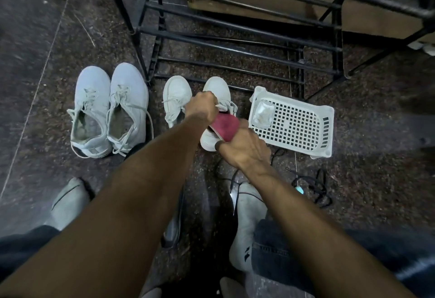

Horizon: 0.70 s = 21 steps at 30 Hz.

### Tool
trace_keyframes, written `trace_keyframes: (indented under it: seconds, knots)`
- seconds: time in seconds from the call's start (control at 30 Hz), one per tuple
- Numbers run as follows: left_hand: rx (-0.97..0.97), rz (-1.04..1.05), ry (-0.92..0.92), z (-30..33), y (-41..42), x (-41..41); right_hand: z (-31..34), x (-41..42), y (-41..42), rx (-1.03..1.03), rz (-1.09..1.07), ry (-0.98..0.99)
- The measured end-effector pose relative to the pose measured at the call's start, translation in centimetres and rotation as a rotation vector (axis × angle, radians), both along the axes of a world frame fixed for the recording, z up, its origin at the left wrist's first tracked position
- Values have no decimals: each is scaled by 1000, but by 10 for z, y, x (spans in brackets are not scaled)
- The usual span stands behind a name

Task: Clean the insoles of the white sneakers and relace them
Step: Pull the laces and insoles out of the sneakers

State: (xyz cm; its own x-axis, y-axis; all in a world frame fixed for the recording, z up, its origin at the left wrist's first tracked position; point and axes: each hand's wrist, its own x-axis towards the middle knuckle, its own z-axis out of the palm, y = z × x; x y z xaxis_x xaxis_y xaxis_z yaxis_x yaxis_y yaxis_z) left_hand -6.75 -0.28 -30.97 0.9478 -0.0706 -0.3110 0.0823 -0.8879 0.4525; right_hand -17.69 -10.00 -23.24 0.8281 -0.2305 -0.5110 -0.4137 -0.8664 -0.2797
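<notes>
Insole (pixel 224 126) red, half in right-hand sneaker (pixel 217 99) at 12 o'clock of knees | right hand (pixel 244 149) pinches its heel end | left hand (pixel 203 106) grips tongue and laces | advice: hold shoe open, draw slowly, avoid creasing.

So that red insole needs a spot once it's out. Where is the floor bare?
Bare floor lies left of the grey sneakers, and right of the white basket toward the frame edge. It is crowded between the feet, and by the black laces below the basket. The rack blocks the back.
</notes>
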Motion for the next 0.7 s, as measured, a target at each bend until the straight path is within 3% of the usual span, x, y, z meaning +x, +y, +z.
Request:
trace_keyframes:
  seconds: [0.13,0.23,0.37,0.5,0.7]
  knots:
    - [-145,93,111,-12,13,-1,-11,-16,-1,24,-50,2]
    - [-208,113,70,-15,26,-16,-32,-57,5,116,-158,2]
    - [-77,38,-106,-24,48,-48,-67,-130,21,269,-247,16]
    - [70,-141,6,-36,70,-67,-91,-172,38,296,-274,146]
    - [96,-252,1,-34,78,-65,-116,-157,55,312,-258,224]
